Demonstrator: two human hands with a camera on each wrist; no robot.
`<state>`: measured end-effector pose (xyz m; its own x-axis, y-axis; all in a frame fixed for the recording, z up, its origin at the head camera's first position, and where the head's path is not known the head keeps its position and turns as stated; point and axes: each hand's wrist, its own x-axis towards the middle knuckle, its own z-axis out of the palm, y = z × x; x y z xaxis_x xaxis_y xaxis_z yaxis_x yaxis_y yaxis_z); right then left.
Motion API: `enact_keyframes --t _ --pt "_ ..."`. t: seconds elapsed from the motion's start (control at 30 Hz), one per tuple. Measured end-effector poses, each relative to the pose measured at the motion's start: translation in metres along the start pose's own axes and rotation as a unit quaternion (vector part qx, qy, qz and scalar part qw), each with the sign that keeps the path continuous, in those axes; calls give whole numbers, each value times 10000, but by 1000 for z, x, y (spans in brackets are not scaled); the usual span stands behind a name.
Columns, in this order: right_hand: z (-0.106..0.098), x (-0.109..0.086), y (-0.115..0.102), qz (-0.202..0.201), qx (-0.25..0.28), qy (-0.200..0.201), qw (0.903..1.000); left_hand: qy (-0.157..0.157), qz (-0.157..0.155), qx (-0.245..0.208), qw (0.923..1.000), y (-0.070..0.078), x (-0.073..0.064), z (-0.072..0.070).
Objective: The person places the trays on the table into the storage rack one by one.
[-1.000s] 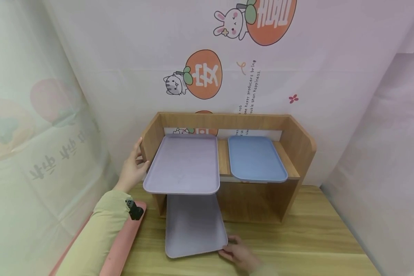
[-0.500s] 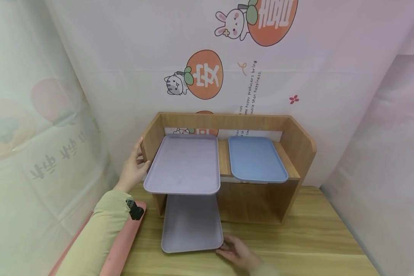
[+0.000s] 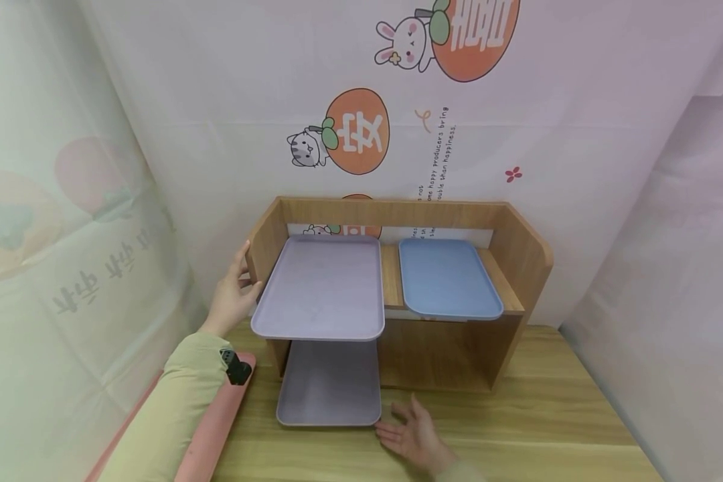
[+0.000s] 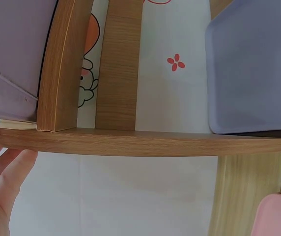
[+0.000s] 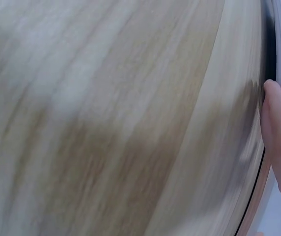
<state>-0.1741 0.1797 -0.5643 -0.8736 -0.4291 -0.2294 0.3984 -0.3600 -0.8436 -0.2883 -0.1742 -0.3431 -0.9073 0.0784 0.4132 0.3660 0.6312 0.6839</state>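
Observation:
A wooden desktop shelf (image 3: 391,212) stands on the table against the back cloth. My left hand (image 3: 231,298) grips its left side panel (image 4: 155,144), thumb on one face and fingers on the other in the left wrist view. A large light-purple tray (image 3: 325,288) lies on the upper board, overhanging the front. Below it, a second purple tray (image 3: 331,395) sits in the lower compartment and sticks out squarely; its back part is hidden. Beside that tray's front right corner is my right hand (image 3: 414,438), fingers straight, fingertips touching or very near the corner.
A smaller blue tray (image 3: 448,278) lies on the upper board's right half. On the table's left, a long pink tray (image 3: 217,422) lies partly under my left forearm. Printed cloth walls (image 3: 217,134) enclose the table (image 3: 518,428) at the back and both sides.
The lower purple tray has swung straight and slid slightly left and back into the shelf. My right hand followed, then straightened its fingers at the corner. The left hand stayed put.

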Motion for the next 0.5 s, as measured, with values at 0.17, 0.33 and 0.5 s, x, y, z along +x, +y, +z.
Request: enact_keyframes --t 0.17,0.33,0.5 --pt "1 2 -1 -30 10 -40 10000 19 83 -49 10000 -1 0 0" --pt "2 4 0 52 -63 -81 9999 -5 90 -112 9999 -5 1 1" --pt "3 5 2 163 -128 -218 9995 -42 42 -95 9999 -7 2 1"
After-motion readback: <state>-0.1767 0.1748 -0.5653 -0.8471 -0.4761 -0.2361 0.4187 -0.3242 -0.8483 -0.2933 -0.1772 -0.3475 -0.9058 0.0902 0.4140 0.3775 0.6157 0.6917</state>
